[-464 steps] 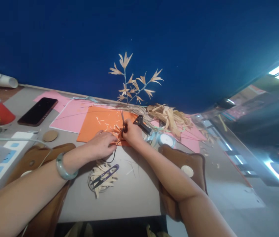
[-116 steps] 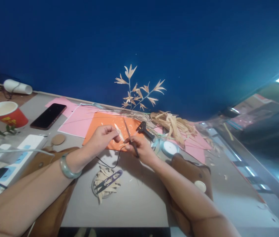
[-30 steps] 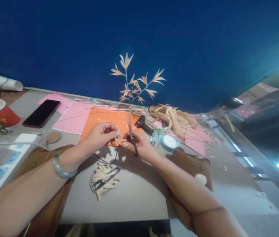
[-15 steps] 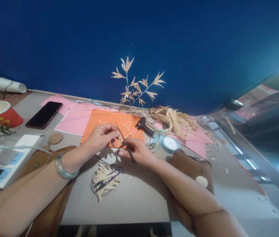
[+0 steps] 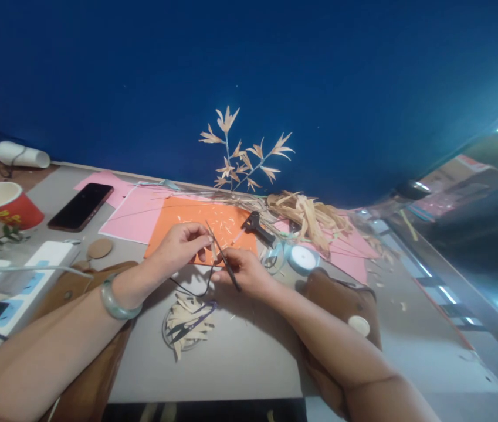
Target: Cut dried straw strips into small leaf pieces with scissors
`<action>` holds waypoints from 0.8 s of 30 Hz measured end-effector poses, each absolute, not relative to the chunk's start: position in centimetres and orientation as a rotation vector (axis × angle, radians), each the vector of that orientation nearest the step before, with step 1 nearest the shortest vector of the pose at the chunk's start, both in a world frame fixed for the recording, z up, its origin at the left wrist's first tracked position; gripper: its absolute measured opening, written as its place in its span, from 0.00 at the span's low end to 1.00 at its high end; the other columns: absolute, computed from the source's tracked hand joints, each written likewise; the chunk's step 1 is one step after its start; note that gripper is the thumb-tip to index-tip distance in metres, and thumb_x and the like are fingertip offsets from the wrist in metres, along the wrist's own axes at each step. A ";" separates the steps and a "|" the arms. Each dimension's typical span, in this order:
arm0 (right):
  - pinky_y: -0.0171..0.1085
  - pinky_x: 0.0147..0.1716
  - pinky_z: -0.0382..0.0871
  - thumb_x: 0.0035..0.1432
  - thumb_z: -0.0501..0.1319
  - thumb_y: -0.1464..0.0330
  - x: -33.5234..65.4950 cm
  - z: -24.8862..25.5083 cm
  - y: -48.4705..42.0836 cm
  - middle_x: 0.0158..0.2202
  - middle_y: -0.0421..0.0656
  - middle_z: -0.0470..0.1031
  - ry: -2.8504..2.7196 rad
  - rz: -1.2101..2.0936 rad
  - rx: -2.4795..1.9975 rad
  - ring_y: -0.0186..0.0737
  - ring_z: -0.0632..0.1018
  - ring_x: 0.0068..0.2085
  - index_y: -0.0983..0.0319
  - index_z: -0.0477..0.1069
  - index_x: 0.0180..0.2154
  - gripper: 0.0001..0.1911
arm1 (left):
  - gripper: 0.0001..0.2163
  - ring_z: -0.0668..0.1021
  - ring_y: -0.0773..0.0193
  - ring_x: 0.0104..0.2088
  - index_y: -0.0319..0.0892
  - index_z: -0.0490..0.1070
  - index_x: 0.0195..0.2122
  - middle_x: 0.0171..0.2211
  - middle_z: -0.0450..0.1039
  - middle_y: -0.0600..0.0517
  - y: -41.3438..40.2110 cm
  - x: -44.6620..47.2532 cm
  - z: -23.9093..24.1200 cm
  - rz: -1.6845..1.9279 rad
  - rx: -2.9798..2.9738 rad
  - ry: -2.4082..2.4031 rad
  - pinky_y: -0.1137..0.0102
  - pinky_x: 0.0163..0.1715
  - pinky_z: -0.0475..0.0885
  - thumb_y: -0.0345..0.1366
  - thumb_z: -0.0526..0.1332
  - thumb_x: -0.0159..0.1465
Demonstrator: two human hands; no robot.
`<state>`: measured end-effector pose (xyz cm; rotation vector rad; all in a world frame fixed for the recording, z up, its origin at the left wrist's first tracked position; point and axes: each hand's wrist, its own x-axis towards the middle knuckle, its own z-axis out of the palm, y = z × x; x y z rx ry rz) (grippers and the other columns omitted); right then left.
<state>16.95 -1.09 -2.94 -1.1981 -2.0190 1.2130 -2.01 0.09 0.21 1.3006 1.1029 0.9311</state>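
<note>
My left hand (image 5: 187,243), a green bangle at its wrist, pinches a narrow pale strip of dried husk (image 5: 214,252) over the edge of an orange sheet (image 5: 161,225). Closed around a slim dark pointed tool (image 5: 230,271), my right hand (image 5: 246,272) is just to the right, and the tool slants close beside the strip. I cannot make out the tool's exact kind or whether it touches the strip. A thin black cord (image 5: 196,292) loops below my hands. Nearer me, a round clear dish (image 5: 166,334) bears pale husk strips (image 5: 180,346) and dark snips (image 5: 191,324).
Behind are a black glue gun (image 5: 257,227), a ribbon spool (image 5: 304,258), dried husks (image 5: 308,214) and a husk-flower branch (image 5: 249,167) before the blue wall. On the left lie a phone (image 5: 80,206), a red paper cup (image 5: 20,205) and a power strip (image 5: 33,287).
The view has shifted very slightly. Both hands keep their grips over the orange sheet, with the strip and the dark tool in nearly the same places.
</note>
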 end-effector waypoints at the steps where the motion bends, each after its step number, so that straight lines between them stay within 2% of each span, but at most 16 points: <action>1: 0.30 0.22 0.52 0.46 0.67 0.52 17.0 -3.0 -1.1 0.20 0.33 0.59 -2.014 1.222 -1.194 0.29 0.58 0.23 0.64 0.70 0.31 0.22 | 0.10 0.70 0.73 0.20 0.39 0.66 0.24 0.23 0.68 0.55 0.1 -2.0 0.2 0.932 1.297 1.103 0.76 0.19 0.60 0.40 0.61 0.54; 11: 0.30 0.23 0.52 0.48 0.67 0.54 17.0 -3.1 -0.9 0.20 0.33 0.57 -1.990 1.276 -1.170 0.29 0.58 0.23 0.64 0.70 0.31 0.19 | 0.09 0.70 0.73 0.20 0.38 0.67 0.24 0.22 0.67 0.55 0.1 -2.0 0.1 0.925 1.288 1.106 0.76 0.20 0.60 0.39 0.62 0.54; 20: 0.30 0.22 0.54 0.49 0.65 0.52 16.8 -3.0 -1.1 0.19 0.34 0.60 -1.922 1.354 -1.154 0.29 0.61 0.23 0.64 0.69 0.29 0.20 | 0.10 0.70 0.73 0.20 0.38 0.67 0.24 0.22 0.67 0.55 0.2 -2.2 -0.2 0.930 1.288 1.087 0.77 0.20 0.61 0.39 0.61 0.57; 24: 0.31 0.21 0.56 0.48 0.67 0.54 16.6 -2.8 -1.2 0.19 0.33 0.62 -1.776 1.427 -1.153 0.29 0.63 0.21 0.63 0.69 0.30 0.19 | 0.10 0.69 0.74 0.19 0.39 0.68 0.25 0.20 0.67 0.56 0.2 -2.2 -0.3 0.916 1.254 1.087 0.77 0.21 0.61 0.39 0.62 0.57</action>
